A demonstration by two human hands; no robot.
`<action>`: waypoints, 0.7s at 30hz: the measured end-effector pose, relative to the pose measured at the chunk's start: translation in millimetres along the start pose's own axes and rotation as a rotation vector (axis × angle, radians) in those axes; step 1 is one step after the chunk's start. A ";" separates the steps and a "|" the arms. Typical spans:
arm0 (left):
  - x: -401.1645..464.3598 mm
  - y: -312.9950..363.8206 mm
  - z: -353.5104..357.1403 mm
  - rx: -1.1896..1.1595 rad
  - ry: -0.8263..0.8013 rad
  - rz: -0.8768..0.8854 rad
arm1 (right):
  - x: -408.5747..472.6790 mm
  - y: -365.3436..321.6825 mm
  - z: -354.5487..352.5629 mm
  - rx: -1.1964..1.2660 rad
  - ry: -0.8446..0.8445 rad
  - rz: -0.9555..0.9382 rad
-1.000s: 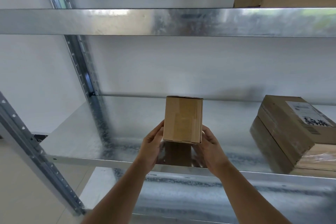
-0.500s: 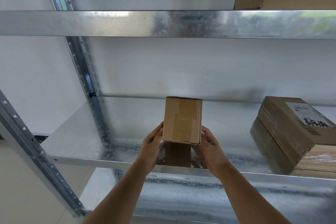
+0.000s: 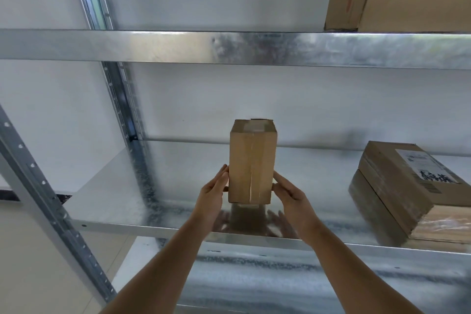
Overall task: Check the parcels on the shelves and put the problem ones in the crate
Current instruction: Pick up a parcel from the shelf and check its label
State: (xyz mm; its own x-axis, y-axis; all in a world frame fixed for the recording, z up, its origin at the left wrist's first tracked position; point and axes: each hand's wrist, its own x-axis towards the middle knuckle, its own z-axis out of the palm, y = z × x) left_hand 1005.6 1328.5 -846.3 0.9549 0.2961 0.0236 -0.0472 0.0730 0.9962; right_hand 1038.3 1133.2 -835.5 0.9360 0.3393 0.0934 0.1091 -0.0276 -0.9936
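A small cardboard parcel (image 3: pixel 252 163) is held upright between the two hands above the front part of the middle shelf (image 3: pixel 107 196) of a galvanised metal rack. The left hand (image 3: pixel 212 196) is pressed against the parcel's lower left side, its fingers (image 3: pixel 222 175) laid fairly straight along the cardboard with the thumb near the bottom corner. The right hand (image 3: pixel 291 195) is set against the lower right side in the same way, its fingers (image 3: pixel 280 181) stretched out and close together along the edge. The parcel is thus clamped between the two palms rather than wrapped by curled fingers. Its bottom edge appears to be raised just clear of the shelf, and a dark reflection of parcel and hands is seen in the shiny metal beneath. A strip of clear tape is seen running down the parcel's front face and over its top flaps.

To the right on the same shelf, well apart from the held parcel, a larger flat cardboard parcel (image 3: pixel 397 186) is seen lying with a printed shipping label (image 3: pixel 424 168) on its top face; it seems to be stacked on another flat carton, though the lower part is blurred. On the upper shelf (image 3: pixel 229 47), at the far right, a further brown carton (image 3: pixel 397 2) with green printing near its top is partly visible. A perforated upright post (image 3: pixel 116 79) is seen at the rear left of the rack, and a white wall (image 3: pixel 254 99) stands behind.
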 end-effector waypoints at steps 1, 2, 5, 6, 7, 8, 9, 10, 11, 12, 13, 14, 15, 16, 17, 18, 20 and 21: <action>0.1 2.7 -1.8 0.011 0.005 0.001 | 0.0 -4.4 -1.8 -0.014 -0.003 -0.018; 0.1 5.6 -3.2 0.004 0.017 -0.001 | 0.0 -9.5 -3.4 -0.030 -0.001 -0.032; -0.1 17.6 -6.3 -0.020 0.040 -0.005 | 4.7 -22.0 -11.6 -0.070 0.022 -0.046; -0.2 22.2 -7.2 -0.027 0.022 0.001 | 5.9 -26.2 -14.2 -0.076 0.015 -0.053; 0.2 25.9 -8.3 -0.036 0.002 0.015 | 6.8 -30.7 -16.8 -0.084 -0.002 -0.058; -0.2 29.2 -8.8 -0.047 -0.015 0.032 | 7.0 -35.6 -18.6 -0.091 -0.019 -0.068; -0.9 32.1 -8.7 -0.053 -0.026 0.044 | 7.2 -39.0 -19.8 -0.092 -0.023 -0.071; -1.8 34.4 -8.0 -0.054 -0.026 0.053 | 6.1 -43.4 -20.0 -0.083 -0.029 -0.071; -2.5 35.9 -7.1 -0.049 -0.020 0.062 | 5.2 -45.5 -20.2 -0.079 -0.030 -0.067; -2.3 35.8 -5.8 -0.042 -0.017 0.065 | 3.8 -47.1 -19.1 -0.078 -0.031 -0.060; -2.0 34.7 -4.6 -0.034 -0.020 0.064 | 3.2 -46.5 -18.9 -0.073 -0.026 -0.044; -2.4 33.7 -3.4 -0.020 -0.025 0.068 | 2.7 -45.7 -18.3 -0.061 -0.018 -0.020; -2.8 31.8 -2.8 -0.004 -0.033 0.070 | 2.1 -44.1 -18.4 -0.044 -0.014 0.006; -3.5 29.8 -1.8 0.010 -0.045 0.067 | 1.2 -43.1 -17.7 -0.016 -0.015 0.024; -4.6 27.9 -0.9 0.017 -0.055 0.067 | 0.1 -41.8 -17.1 0.012 -0.016 0.041; -6.3 26.6 -0.2 0.017 -0.064 0.063 | -1.4 -40.7 -16.0 0.034 -0.018 0.052; -8.5 23.6 0.5 0.010 -0.080 0.061 | -4.9 -37.6 -13.6 0.056 -0.029 0.066; -8.7 21.6 -0.2 0.002 -0.079 0.058 | -6.1 -35.3 -12.9 0.055 -0.042 0.074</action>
State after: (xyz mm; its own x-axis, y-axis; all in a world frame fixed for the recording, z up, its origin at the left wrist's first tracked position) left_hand 996.2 1327.7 -825.1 0.9706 0.2242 0.0877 -0.1026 0.0559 0.9932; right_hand 1033.1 1119.9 -800.2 0.9260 0.3770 0.0177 0.0202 -0.0027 -0.9998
